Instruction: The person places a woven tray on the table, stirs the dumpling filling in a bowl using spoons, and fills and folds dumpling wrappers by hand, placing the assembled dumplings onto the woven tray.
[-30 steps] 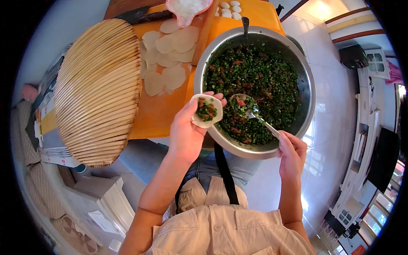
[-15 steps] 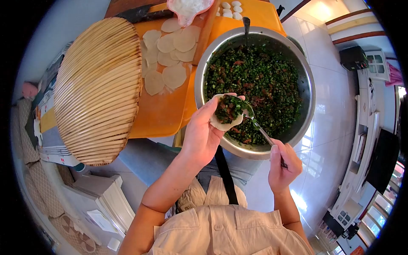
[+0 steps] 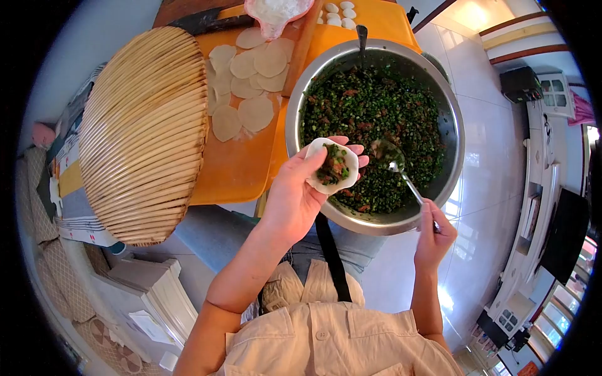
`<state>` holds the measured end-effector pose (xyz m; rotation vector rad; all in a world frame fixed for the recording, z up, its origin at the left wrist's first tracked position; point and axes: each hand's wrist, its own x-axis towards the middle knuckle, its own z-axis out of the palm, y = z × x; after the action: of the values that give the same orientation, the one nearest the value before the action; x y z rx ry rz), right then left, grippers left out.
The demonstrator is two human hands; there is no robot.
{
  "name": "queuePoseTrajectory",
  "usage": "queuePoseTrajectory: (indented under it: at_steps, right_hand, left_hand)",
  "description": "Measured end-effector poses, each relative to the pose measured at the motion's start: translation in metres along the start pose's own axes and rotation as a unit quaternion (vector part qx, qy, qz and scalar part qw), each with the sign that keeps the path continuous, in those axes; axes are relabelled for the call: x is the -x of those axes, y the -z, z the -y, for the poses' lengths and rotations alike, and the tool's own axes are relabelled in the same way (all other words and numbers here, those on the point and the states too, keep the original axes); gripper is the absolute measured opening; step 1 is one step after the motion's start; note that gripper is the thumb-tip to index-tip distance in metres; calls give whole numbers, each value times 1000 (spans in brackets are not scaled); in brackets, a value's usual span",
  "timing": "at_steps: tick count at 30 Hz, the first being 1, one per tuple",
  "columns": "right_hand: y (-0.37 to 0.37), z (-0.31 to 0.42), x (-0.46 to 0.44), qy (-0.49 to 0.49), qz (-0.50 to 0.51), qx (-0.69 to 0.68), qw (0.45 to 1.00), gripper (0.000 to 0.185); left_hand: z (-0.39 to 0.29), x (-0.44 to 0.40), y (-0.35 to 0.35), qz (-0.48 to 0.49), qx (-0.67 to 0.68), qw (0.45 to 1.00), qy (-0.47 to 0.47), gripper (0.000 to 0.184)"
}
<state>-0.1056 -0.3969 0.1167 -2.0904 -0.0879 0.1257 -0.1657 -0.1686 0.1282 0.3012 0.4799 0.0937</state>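
My left hand (image 3: 301, 185) cups a round dumpling wrapper (image 3: 315, 149) near the bowl's front rim, thumb over its edge. Green and brown filling (image 3: 334, 166) lies in the middle of the wrapper, which curls up around it. My right hand (image 3: 433, 235) grips the handle of a metal spoon (image 3: 411, 185). The spoon's head is over the chopped green and reddish filling in a large steel bowl (image 3: 458, 144). A second utensil (image 3: 362, 44) stands in the bowl at its far rim, its lower end buried.
Several flat wrappers (image 3: 256, 113) lie on an orange board (image 3: 235, 175) left of the bowl. Beyond are a pink dish of white flour (image 3: 276, 14), small dough pieces (image 3: 342, 12) and a wooden stick (image 3: 302, 50). A ribbed bamboo tray (image 3: 147, 138) stands at left.
The spoon has moved right, away from the wrapper and over the bowl's filling. Filling stays behind in the wrapper, whose sides now curl up more in my left hand.
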Motion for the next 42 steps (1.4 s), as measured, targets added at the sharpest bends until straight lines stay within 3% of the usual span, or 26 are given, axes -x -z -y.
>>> queuePoseTrajectory:
  at_steps: [3, 6, 11, 14, 17, 20, 23, 26, 33, 39, 42]
  right_hand:
    - [4, -10, -2, 262, 78, 265, 925, 22]
    - [-1, -11, 10, 310, 82, 334, 887, 28]
    - [8, -6, 31, 269, 135, 390, 870, 32]
    - [12, 10, 29, 295, 113, 422, 850, 33]
    - [10, 21, 23, 292, 97, 345, 887, 32]
    - [-7, 35, 10, 398, 110, 202, 888, 29]
    - [-34, 48, -9, 499, 93, 101, 856, 24]
    - [-34, 50, -20, 563, 123, 122, 808, 24]
    - [-30, 54, -14, 506, 118, 94, 849, 21]
    - [-29, 54, -14, 514, 131, 68, 845, 29]
    - [-31, 51, -14, 497, 139, 33, 856, 33]
  left_hand:
    - [-3, 0, -2, -14, 5, 1000, 13, 28]
    - [6, 2, -2, -6, -159, 986, -40, 26]
    - [6, 3, -2, 17, -180, 983, -20, 26]
    - [6, 5, -4, 20, -183, 983, -12, 27]
    - [4, 7, -10, 7, -135, 990, 28, 31]
    - [6, 9, -9, 3, -78, 994, 82, 38]
    - [11, 16, -13, -22, -60, 991, 118, 34]
    - [11, 24, -18, -26, -64, 992, 110, 25]
    - [5, 36, -26, -13, -117, 975, 186, 29]
    - [7, 37, -17, 40, -229, 964, 129, 27]
    - [4, 38, -20, 54, -231, 961, 144, 27]
